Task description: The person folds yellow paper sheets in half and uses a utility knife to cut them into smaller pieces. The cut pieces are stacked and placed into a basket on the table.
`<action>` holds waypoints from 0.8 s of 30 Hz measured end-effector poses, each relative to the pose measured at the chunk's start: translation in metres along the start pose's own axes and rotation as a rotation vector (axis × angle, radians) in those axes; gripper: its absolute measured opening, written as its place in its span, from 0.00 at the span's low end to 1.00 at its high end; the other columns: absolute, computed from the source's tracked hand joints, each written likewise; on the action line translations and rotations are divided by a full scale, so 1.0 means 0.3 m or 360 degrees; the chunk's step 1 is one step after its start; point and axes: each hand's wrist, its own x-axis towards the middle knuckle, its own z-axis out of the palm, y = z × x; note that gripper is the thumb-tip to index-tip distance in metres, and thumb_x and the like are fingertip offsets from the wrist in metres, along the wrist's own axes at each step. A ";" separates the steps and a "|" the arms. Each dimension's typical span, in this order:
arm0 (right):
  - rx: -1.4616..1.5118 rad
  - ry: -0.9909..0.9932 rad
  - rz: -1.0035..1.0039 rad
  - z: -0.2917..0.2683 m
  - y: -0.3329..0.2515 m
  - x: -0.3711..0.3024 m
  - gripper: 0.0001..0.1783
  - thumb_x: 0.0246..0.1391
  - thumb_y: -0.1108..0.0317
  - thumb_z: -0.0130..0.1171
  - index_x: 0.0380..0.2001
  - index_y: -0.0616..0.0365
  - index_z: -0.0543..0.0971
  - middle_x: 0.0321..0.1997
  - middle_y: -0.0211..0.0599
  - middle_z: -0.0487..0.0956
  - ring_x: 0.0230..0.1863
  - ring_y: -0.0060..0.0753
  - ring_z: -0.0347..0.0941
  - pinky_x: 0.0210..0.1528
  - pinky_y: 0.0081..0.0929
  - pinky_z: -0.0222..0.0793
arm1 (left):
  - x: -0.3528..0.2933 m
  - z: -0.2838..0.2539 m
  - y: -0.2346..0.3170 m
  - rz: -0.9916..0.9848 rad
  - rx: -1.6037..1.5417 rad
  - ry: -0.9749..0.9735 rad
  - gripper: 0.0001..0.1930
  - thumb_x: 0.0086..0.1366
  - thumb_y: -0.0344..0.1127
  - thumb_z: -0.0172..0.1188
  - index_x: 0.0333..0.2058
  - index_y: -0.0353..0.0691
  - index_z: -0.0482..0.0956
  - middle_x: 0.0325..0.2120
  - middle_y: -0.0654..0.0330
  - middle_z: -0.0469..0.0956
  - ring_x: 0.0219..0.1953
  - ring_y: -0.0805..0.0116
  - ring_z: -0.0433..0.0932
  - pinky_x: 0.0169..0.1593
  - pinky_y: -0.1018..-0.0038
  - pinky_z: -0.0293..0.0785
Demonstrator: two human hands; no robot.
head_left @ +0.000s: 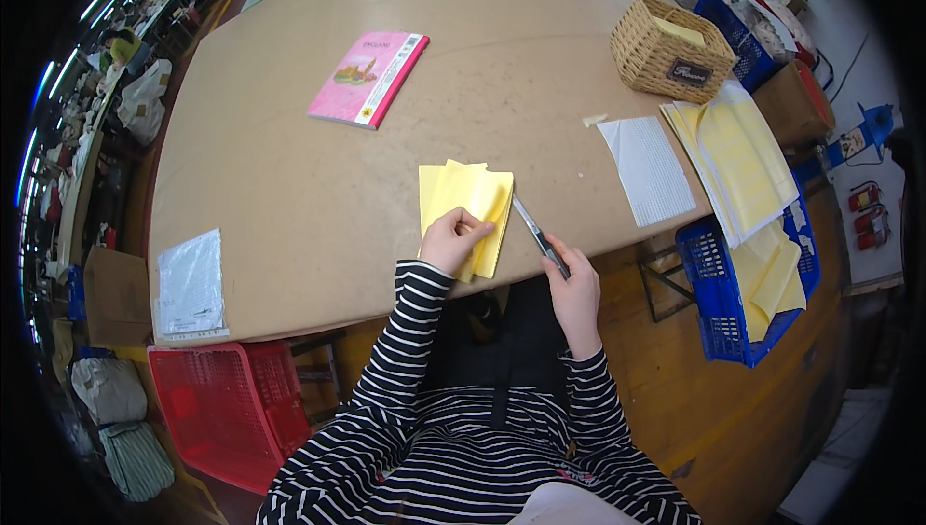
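Folded yellow sheets (492, 199) lie in an overlapping stack near the table's front edge. My left hand (449, 240) rests on them, its thumb and fingers pinching the top layer, which bulges up. Whether they are cloth or paper I cannot tell. To the right of the stack, my right hand (576, 291) is closed round the dark handle of a slim cutter knife (529, 221). The knife's silver end points away from me and up to the left, beside the stack's right edge.
A pink book (352, 76) lies farther back on the brown table (280, 197). At the right are a wicker basket (646, 57), a white sheet (648, 173) and yellow sheets (743, 158) over a blue crate (709, 279). At left, a plastic-wrapped packet (190, 284) lies above a red crate (222, 409).
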 end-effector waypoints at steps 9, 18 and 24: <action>0.0679 0.0006 0.0232 -0.016 0.083 -0.017 0.22 0.58 0.75 0.59 0.57 0.64 0.72 0.36 0.31 0.79 0.29 0.14 0.71 0.30 0.13 0.65 | 0.015 -0.048 -0.015 0.0074 0.1052 0.0872 0.31 0.53 0.43 0.70 0.51 0.32 0.71 0.53 0.43 0.64 0.55 0.46 0.64 0.60 0.58 0.62; 0.2043 -0.0578 0.0709 0.026 -0.064 -0.022 0.28 0.66 0.52 0.48 0.62 0.59 0.64 0.29 0.34 0.77 0.10 0.09 0.50 0.12 0.10 0.44 | -0.038 0.005 0.086 0.0726 -0.0448 0.0696 0.09 0.61 0.30 0.60 0.40 0.35 0.77 0.35 0.55 0.84 0.38 0.56 0.81 0.46 0.62 0.73; 0.2602 -0.0792 0.0602 -0.032 -0.082 0.075 0.49 0.62 0.30 0.35 0.62 0.70 0.62 0.29 0.30 0.77 0.09 0.10 0.51 0.10 0.09 0.45 | -0.102 -0.117 0.107 0.1459 0.0673 0.0295 0.08 0.54 0.29 0.61 0.29 0.54 0.85 0.36 0.71 0.84 0.51 0.63 0.76 0.67 0.54 0.48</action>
